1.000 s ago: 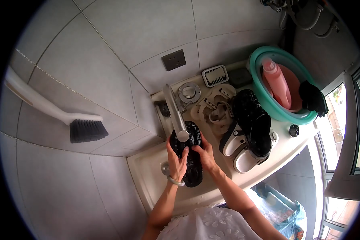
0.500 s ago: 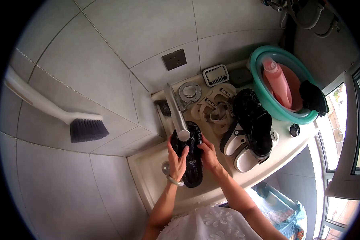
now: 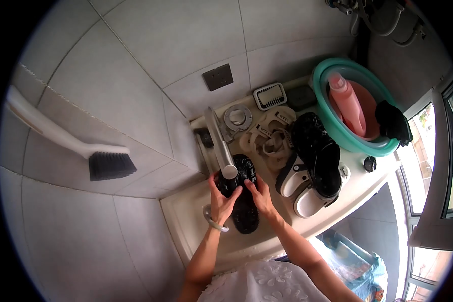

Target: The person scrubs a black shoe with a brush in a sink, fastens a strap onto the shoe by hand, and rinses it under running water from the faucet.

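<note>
Both my hands hold a wet, shiny black slipper (image 3: 246,217) over the washbasin (image 3: 178,204), just below the metal faucet (image 3: 221,143). My left hand (image 3: 223,200), with a pale bangle (image 3: 212,221) at the wrist, grips the slipper's left side. On the opposite side, my right hand (image 3: 260,197) is closed on it, thumb lying across the top. The two thumbs are close together on the slipper's middle. The undersides of the fingers are hidden. The faucet's end covers part of the slipper's upper left.
Right of the basin lie beige sandals (image 3: 274,138), black shoes (image 3: 314,151) and white-lined clogs (image 3: 309,201). Behind them is a soap dish (image 3: 270,96). A green basin (image 3: 321,100) holds a pink bottle (image 3: 348,105) and black cloth (image 3: 391,123). A brush (image 3: 110,163) appears at left.
My right hand has shifted left across the slipper, bringing its thumb nearer the left one. The slipper's near end has swung slightly right.
</note>
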`<act>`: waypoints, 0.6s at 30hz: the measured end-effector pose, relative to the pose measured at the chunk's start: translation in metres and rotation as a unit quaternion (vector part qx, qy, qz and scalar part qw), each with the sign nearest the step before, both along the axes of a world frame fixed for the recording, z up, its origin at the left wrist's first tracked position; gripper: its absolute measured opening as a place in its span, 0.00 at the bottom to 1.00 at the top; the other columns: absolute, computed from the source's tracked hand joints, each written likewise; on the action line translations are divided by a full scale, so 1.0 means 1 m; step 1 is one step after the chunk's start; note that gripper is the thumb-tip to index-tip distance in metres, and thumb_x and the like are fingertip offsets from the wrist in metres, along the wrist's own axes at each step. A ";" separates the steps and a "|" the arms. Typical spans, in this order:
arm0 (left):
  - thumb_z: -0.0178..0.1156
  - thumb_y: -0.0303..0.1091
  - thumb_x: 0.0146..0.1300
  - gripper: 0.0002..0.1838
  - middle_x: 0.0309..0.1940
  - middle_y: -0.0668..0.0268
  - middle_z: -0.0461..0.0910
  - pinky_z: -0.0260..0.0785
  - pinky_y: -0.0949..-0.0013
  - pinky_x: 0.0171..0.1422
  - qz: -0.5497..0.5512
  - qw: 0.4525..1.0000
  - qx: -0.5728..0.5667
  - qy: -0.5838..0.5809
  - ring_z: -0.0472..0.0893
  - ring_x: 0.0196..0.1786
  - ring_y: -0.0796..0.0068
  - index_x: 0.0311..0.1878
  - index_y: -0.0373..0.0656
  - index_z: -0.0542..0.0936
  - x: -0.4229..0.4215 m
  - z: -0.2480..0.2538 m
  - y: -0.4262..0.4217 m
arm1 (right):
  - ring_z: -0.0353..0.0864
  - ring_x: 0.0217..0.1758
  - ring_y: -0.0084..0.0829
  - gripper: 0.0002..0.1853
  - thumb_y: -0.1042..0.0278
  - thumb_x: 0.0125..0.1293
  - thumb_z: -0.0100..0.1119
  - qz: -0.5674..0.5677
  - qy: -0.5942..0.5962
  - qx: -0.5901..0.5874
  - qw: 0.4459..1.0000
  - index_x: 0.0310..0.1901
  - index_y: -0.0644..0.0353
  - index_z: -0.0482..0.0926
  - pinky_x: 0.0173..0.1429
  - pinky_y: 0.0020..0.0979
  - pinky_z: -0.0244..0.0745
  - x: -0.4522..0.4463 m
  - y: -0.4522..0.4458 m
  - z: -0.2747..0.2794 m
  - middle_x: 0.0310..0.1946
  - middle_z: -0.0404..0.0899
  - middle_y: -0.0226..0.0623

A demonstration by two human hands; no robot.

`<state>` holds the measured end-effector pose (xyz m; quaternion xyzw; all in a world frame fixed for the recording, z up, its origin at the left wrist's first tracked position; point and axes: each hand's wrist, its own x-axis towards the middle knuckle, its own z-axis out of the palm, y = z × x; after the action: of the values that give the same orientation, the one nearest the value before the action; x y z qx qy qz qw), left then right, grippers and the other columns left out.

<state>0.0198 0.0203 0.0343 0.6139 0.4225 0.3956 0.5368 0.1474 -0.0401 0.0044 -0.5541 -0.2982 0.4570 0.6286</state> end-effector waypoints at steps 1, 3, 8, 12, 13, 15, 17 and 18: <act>0.70 0.33 0.57 0.40 0.57 0.53 0.69 0.64 0.62 0.65 0.001 1.000 0.001 0.000 0.71 0.59 0.63 0.67 0.36 0.57 0.000 0.001 0.000 | 0.72 0.54 0.27 0.29 0.60 0.69 0.55 -0.005 -0.009 -0.002 1.000 0.65 0.69 0.64 0.60 0.28 0.66 0.001 0.002 -0.001 0.53 0.76 0.40; 0.73 0.31 0.52 0.42 0.57 0.53 0.69 0.64 0.60 0.64 -0.007 1.000 0.017 0.010 0.71 0.60 0.62 0.65 0.36 0.58 0.000 0.006 0.000 | 0.73 0.52 0.28 0.26 0.56 0.71 0.54 -0.012 -0.007 -0.002 1.000 0.61 0.68 0.68 0.59 0.28 0.67 0.002 0.004 -0.001 0.50 0.77 0.37; 0.72 0.38 0.55 0.39 0.54 0.52 0.72 0.65 0.61 0.62 -0.027 0.994 0.058 0.088 0.73 0.57 0.61 0.63 0.35 0.60 -0.001 -0.006 0.021 | 0.70 0.57 0.26 0.24 0.57 0.74 0.50 0.023 0.108 0.000 0.994 0.63 0.64 0.67 0.62 0.27 0.64 0.004 0.000 -0.014 0.54 0.75 0.36; 0.72 0.40 0.55 0.38 0.49 0.53 0.75 0.69 0.62 0.56 -0.051 0.991 0.058 0.110 0.77 0.51 0.60 0.62 0.37 0.61 0.008 -0.002 0.027 | 0.69 0.59 0.26 0.26 0.56 0.74 0.48 0.010 0.087 0.003 0.996 0.66 0.64 0.64 0.65 0.27 0.62 0.003 -0.001 -0.021 0.57 0.73 0.37; 0.73 0.41 0.53 0.35 0.46 0.53 0.76 0.70 0.62 0.53 -0.056 0.993 0.058 0.086 0.78 0.48 0.58 0.58 0.36 0.66 0.013 -0.008 0.030 | 0.69 0.60 0.26 0.26 0.56 0.74 0.48 0.013 0.079 -0.012 0.997 0.67 0.65 0.63 0.65 0.27 0.61 0.003 -0.001 -0.015 0.57 0.72 0.38; 0.72 0.40 0.54 0.32 0.46 0.55 0.79 0.71 0.64 0.53 -0.049 0.988 0.107 0.105 0.79 0.48 0.63 0.58 0.36 0.69 0.018 -0.005 0.035 | 0.68 0.61 0.27 0.28 0.55 0.75 0.48 0.013 0.073 -0.016 0.997 0.68 0.66 0.61 0.66 0.27 0.61 0.004 0.001 -0.022 0.58 0.72 0.40; 0.70 0.38 0.56 0.26 0.44 0.58 0.81 0.72 0.66 0.53 -0.033 0.979 0.151 0.134 0.81 0.46 0.68 0.55 0.38 0.75 0.024 -0.001 0.037 | 0.67 0.62 0.28 0.29 0.55 0.75 0.47 -0.013 0.053 -0.009 0.998 0.68 0.66 0.60 0.66 0.27 0.60 0.002 0.003 -0.036 0.59 0.71 0.41; 0.70 0.38 0.56 0.26 0.44 0.58 0.81 0.72 0.66 0.53 -0.033 0.979 0.152 0.133 0.81 0.46 0.68 0.55 0.38 0.75 0.027 -0.001 0.038 | 0.67 0.62 0.29 0.29 0.55 0.75 0.47 -0.035 0.035 -0.003 0.999 0.69 0.66 0.59 0.67 0.27 0.60 0.000 0.004 -0.032 0.60 0.71 0.42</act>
<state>0.0469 0.0578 0.0333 0.7492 0.4046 0.3517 0.3889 0.1477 -0.0357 -0.0271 -0.5502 -0.2550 0.4544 0.6525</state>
